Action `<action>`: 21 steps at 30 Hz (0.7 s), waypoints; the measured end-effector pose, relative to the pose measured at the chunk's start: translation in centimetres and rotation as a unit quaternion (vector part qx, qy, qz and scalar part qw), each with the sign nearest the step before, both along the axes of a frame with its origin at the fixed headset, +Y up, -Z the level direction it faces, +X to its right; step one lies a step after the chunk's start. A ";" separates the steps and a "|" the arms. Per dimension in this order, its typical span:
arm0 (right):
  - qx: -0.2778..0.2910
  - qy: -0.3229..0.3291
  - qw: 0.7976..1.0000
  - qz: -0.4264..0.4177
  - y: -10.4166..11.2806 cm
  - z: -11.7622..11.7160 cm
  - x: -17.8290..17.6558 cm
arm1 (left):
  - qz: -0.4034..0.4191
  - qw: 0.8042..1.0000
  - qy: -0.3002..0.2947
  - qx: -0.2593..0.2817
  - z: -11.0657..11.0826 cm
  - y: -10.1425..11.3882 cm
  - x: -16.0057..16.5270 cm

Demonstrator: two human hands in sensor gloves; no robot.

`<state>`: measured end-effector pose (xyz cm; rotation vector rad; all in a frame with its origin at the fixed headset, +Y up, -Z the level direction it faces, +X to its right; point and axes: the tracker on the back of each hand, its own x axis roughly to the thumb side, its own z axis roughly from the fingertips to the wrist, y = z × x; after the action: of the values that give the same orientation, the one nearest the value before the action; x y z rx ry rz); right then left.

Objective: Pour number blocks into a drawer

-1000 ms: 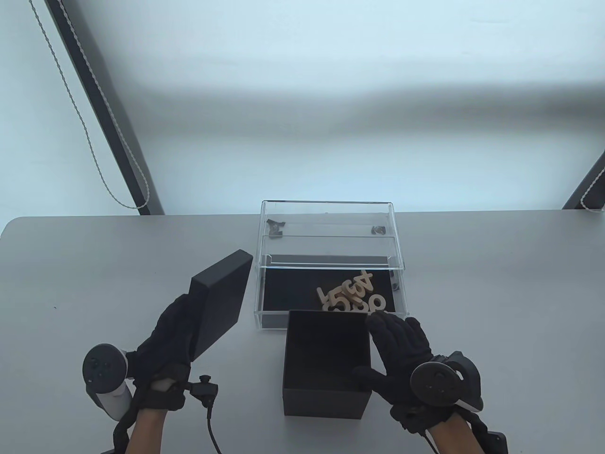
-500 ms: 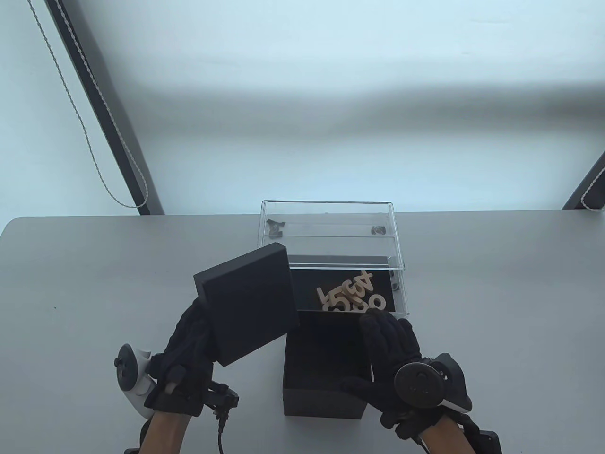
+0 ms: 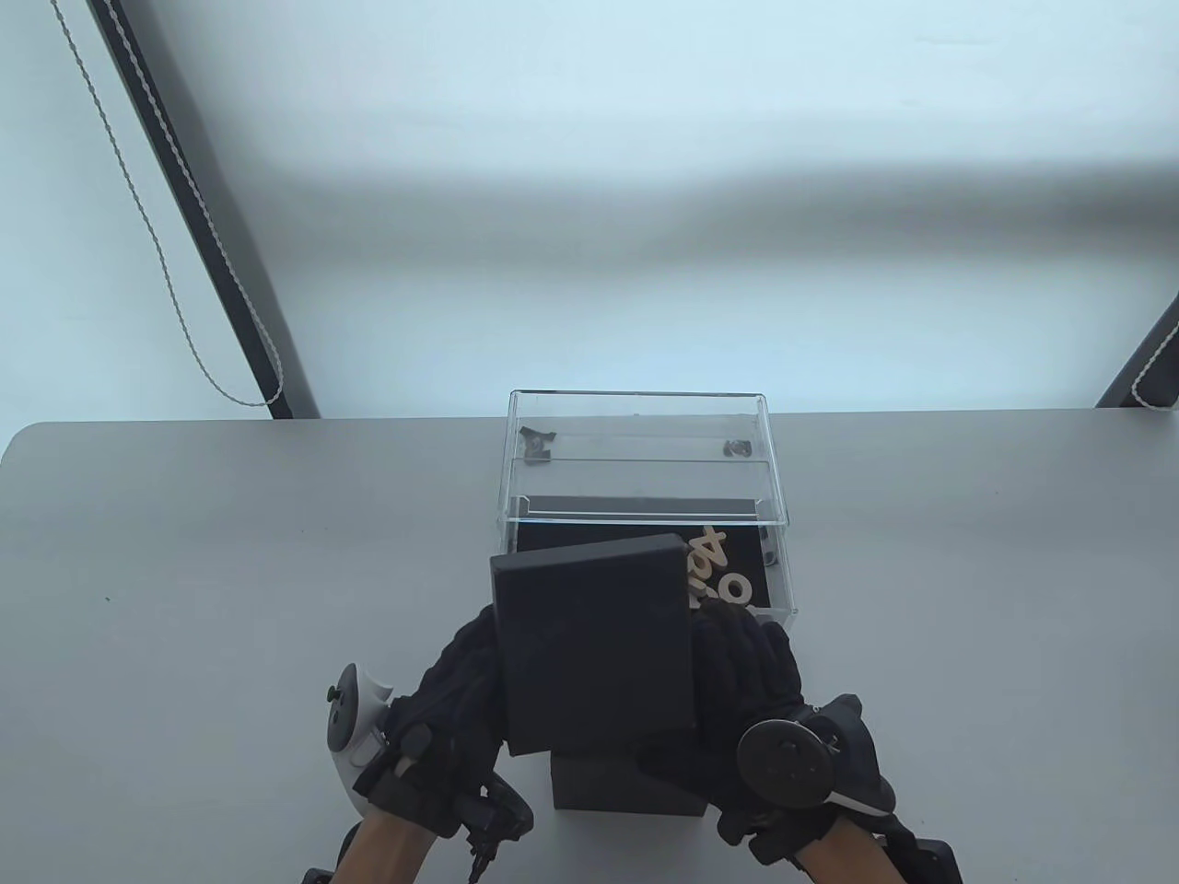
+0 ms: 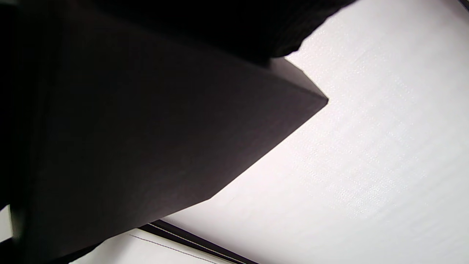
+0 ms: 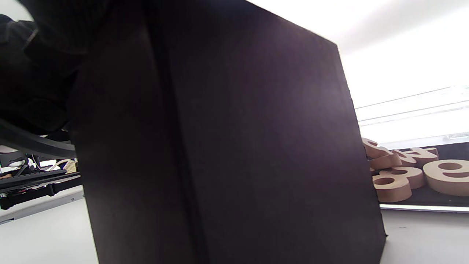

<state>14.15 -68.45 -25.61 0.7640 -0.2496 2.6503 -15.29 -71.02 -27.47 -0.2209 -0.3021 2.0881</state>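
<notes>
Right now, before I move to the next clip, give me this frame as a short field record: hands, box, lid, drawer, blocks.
left hand: grips the black lid at its left edge, holding it above the box
right hand: rests against the right side of the black box
lid state: tilted, not seated on the box
clear acrylic drawer: pulled open toward the person, black liner
wooden number blocks: lie in the drawer, partly hidden behind the lid
table: grey, holds box and drawer unit
</notes>
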 end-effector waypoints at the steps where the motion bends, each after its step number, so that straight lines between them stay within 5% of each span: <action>1: 0.000 -0.004 1.000 -0.003 0.0 0.0 0.1 | 0.000 1.000 -0.005 -0.003 0.0 0.0 0.3; 10: 0.008 -0.001 1.000 -0.003 0.2 0.3 0.0 | -0.011 1.000 -0.004 -0.017 0.0 -0.4 0.8; 21: -0.062 -0.003 0.998 0.006 1.0 1.1 0.0 | -0.138 0.984 0.098 0.063 -0.4 1.0 -0.2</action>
<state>14.17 -67.45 -24.47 0.7202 -0.0825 2.6506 -15.45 -69.98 -27.85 0.0196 -0.2673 1.7923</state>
